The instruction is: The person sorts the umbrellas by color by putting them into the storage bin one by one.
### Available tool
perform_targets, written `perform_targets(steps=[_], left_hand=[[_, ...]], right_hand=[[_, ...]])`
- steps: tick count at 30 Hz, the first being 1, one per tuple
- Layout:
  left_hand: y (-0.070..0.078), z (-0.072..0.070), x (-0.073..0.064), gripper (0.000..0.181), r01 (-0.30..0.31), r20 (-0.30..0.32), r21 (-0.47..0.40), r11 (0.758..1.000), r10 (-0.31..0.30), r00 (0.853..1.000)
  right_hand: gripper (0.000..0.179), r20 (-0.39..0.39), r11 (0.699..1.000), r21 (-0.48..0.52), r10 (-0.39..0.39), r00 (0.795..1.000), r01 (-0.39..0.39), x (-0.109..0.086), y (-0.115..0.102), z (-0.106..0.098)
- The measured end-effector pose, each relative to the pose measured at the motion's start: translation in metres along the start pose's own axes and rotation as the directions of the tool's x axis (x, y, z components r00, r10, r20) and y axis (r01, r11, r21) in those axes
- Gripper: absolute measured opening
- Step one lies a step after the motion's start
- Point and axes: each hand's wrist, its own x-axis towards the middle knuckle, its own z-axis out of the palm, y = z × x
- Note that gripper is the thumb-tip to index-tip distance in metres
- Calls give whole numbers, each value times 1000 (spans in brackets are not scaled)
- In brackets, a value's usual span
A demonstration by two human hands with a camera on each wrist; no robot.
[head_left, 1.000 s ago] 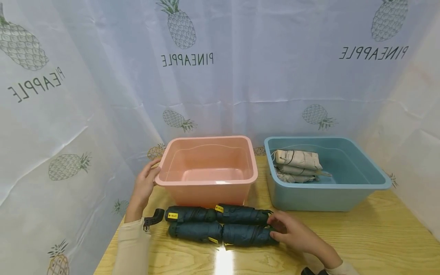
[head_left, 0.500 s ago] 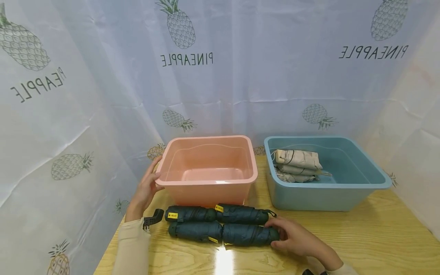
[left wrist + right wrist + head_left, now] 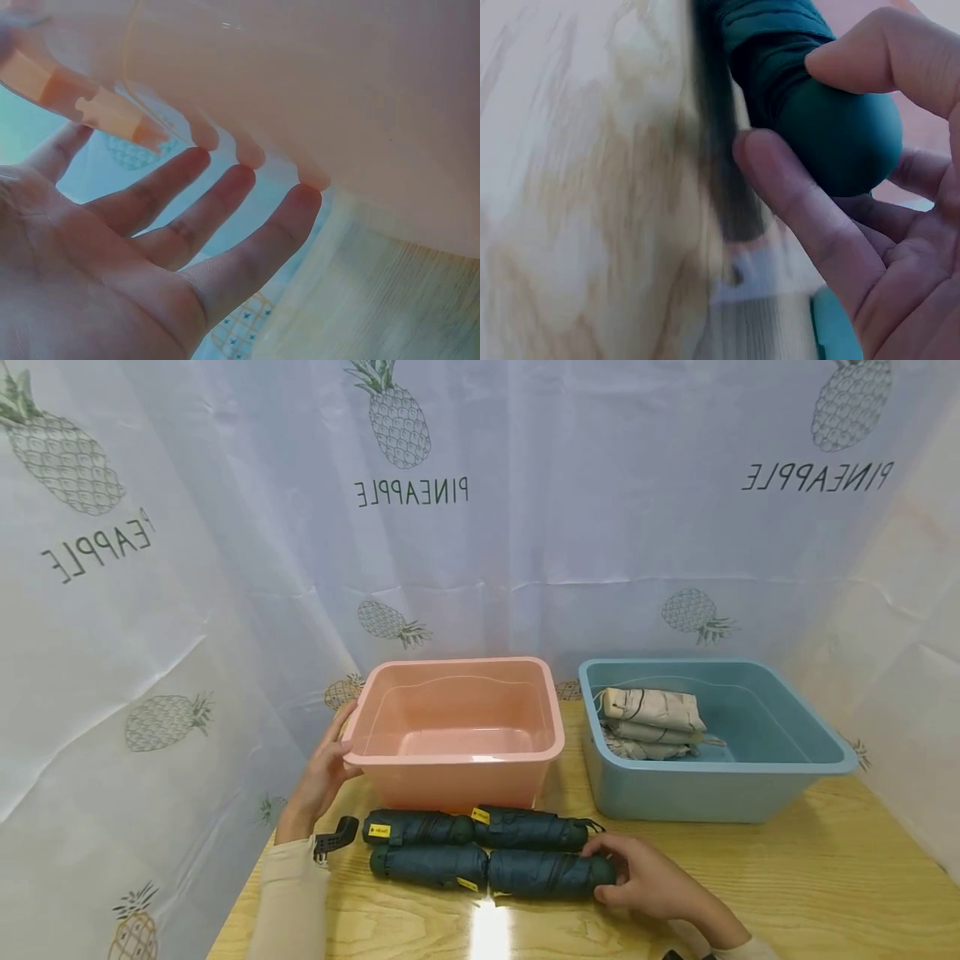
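Observation:
Several dark teal folded umbrellas lie end to end in two rows in the head view. My right hand point(image 3: 645, 878) pinches the rounded handle end of the front right umbrella point(image 3: 542, 873). Seen from the right wrist, thumb and forefinger sit on either side of that green handle point(image 3: 840, 142). At the left stands a pink bin point(image 3: 457, 760) with nothing inside. My left hand point(image 3: 321, 781) rests against its left wall; in the left wrist view the fingertips point(image 3: 306, 199) touch the bin's side, fingers nearly straight and spread.
A blue bin point(image 3: 720, 793) stands at the right, holding a stack of beige folded umbrellas point(image 3: 652, 710) at its left end. Other dark umbrellas point(image 3: 532, 828) lie right behind the held one, close to the pink bin's front. A pineapple-print curtain point(image 3: 555, 527) borders the wooden table point(image 3: 825, 877).
My right hand has come in around the handle end of the front right umbrella and its fingers have closed on it. The left hand has shifted slightly at the pink bin's side.

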Motion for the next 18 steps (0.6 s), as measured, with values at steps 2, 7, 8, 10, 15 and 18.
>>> perform_targets(steps=[2,7,8,10,15,18], left_hand=[[0,1,-1,69,0,-2,1,1000,0,1000],[1,1,-1,69,1,-2,11,1000,-1,1000],[1,1,-1,69,0,-1,14,1000,0,1000],[2,2,-1,68,0,-1,19,1000,0,1000],[2,2,-2,67,3,-3,29,1000,-3,1000],[3,2,-2,68,8,-4,34,999,-8,1000]], right_hand=[[34,19,997,70,19,1000,-20,0,-2,0],[35,43,975,219,39,998,-48,-1,-9,-1],[35,47,968,247,30,998,-41,-1,-10,-1],[35,58,953,300,20,998,-36,-1,-13,-1],[38,68,912,408,15,998,-41,-1,-19,-2],[38,56,899,436,20,998,-43,1,-22,-1]])
